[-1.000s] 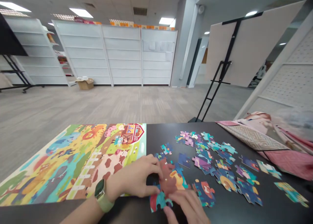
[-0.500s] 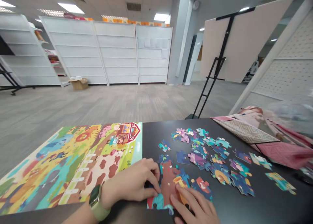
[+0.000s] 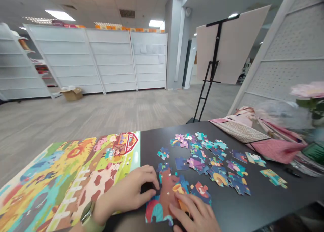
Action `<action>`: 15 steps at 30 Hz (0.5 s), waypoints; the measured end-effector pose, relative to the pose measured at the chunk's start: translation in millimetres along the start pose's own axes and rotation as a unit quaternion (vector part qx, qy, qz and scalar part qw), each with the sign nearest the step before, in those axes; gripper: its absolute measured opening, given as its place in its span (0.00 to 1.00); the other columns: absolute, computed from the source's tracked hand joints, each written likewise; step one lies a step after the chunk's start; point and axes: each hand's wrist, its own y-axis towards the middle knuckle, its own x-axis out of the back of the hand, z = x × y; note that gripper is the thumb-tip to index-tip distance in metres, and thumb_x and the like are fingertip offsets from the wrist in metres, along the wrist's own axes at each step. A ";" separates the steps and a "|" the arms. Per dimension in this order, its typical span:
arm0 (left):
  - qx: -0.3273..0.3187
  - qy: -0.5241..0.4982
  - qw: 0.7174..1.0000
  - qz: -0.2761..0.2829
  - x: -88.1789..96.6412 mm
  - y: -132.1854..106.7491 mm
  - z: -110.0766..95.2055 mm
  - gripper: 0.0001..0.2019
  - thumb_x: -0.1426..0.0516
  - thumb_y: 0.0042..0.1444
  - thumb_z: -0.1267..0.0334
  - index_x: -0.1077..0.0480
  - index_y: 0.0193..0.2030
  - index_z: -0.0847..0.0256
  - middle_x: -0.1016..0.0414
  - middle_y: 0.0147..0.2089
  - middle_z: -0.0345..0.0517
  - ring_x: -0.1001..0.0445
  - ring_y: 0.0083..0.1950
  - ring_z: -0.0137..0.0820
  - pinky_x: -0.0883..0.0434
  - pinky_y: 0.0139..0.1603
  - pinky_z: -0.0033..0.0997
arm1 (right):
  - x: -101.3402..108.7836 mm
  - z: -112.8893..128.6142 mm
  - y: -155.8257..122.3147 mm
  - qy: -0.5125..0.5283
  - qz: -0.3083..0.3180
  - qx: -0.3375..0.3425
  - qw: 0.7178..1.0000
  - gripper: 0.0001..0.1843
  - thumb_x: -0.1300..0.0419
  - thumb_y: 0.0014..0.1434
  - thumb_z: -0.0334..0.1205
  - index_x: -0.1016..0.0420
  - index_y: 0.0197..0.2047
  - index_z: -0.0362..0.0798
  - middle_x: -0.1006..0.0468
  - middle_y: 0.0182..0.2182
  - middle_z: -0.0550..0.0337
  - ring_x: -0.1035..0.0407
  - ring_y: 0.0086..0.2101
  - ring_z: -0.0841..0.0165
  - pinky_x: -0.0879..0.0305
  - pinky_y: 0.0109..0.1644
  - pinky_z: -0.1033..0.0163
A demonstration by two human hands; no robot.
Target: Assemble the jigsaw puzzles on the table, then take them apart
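Note:
A partly joined jigsaw puzzle [image 3: 165,191] with a brown bear lies on the black table in front of me. My left hand [image 3: 141,186] rests along its left edge, fingers bent, with a gap between thumb and forefinger and nothing seen between them. Close to that thumb is the red and teal corner [image 3: 155,210] of the puzzle. My right hand [image 3: 196,211] lies with fingers spread over the puzzle's lower right part, covering some of it. A puzzle piece with a red animal [image 3: 201,190] shows just beyond the right fingers.
Several loose puzzle pieces [image 3: 198,157] are scattered behind the puzzle and to the right. Colourful picture sheets [image 3: 83,178] with farm animals cover the left side. A pink patterned cloth bag [image 3: 263,141] sits at the right, near a pink flower [image 3: 308,89]. An easel [image 3: 209,80] stands beyond the table.
The view has turned a little to the right. My left thumb has drawn back off the red and teal corner, uncovering more of it. My right hand stays on the puzzle.

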 end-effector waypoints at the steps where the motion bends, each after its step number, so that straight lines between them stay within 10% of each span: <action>1: 0.003 0.014 1.000 -0.006 -0.5 -0.1 1.0 0.11 0.43 0.59 0.75 0.26 0.44 0.54 0.27 0.45 0.41 0.27 0.47 0.34 0.31 0.50 0.31 | 0.3 0.2 -0.1 0.008 -0.001 -0.008 1.000 0.14 0.34 0.59 0.48 0.21 0.49 0.62 0.16 0.48 0.65 0.23 0.42 0.62 0.32 0.37 0.61; 10: -0.030 0.068 0.997 0.021 -10.3 -2.2 10.0 0.21 0.41 0.61 0.69 0.30 0.59 0.46 0.35 0.67 0.43 0.37 0.66 0.45 0.38 0.68 0.47 | -15.1 10.3 -7.8 0.067 -0.044 -0.051 0.995 0.21 0.53 0.72 0.57 0.22 0.46 0.59 0.15 0.47 0.63 0.21 0.45 0.65 0.30 0.40 0.63; 15: -0.002 0.059 0.998 0.034 -9.6 -0.9 5.3 0.20 0.37 0.57 0.65 0.28 0.56 0.49 0.34 0.67 0.47 0.35 0.65 0.48 0.36 0.67 0.48 | 8.9 -13.5 -20.9 0.084 -0.049 -0.140 0.985 0.11 0.39 0.62 0.41 0.23 0.48 0.53 0.16 0.50 0.57 0.21 0.47 0.63 0.26 0.49 0.63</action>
